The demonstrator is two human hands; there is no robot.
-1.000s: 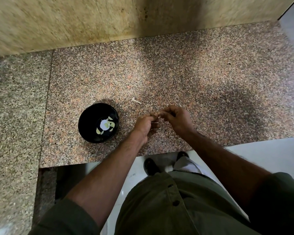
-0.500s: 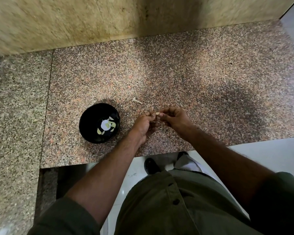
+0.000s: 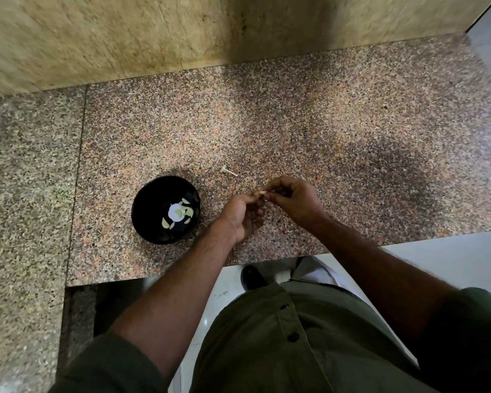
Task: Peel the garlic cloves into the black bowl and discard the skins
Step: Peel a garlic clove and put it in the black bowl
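A small pale garlic clove [image 3: 262, 192] is pinched between the fingertips of both hands above the granite counter. My left hand [image 3: 243, 214] holds it from the left with curled fingers. My right hand [image 3: 294, 198] pinches it from the right. The black bowl [image 3: 145, 211] stands on the counter left of my hands, with several peeled pale cloves [image 3: 179, 214] lying in its bottom. A bare garlic stem [image 3: 229, 171] lies on the counter just beyond my hands.
The speckled granite counter [image 3: 323, 123] runs back to a beige stone wall [image 3: 153, 38]. Its front edge [image 3: 267, 260] is close to my body, with white floor and my shoe [image 3: 251, 276] below. A second slab [image 3: 26, 194] adjoins on the left.
Both hands have stayed together over the same spot, working the clove with small finger movements. The clove's pale tip now shows between the fingertips. The bowl has not moved.
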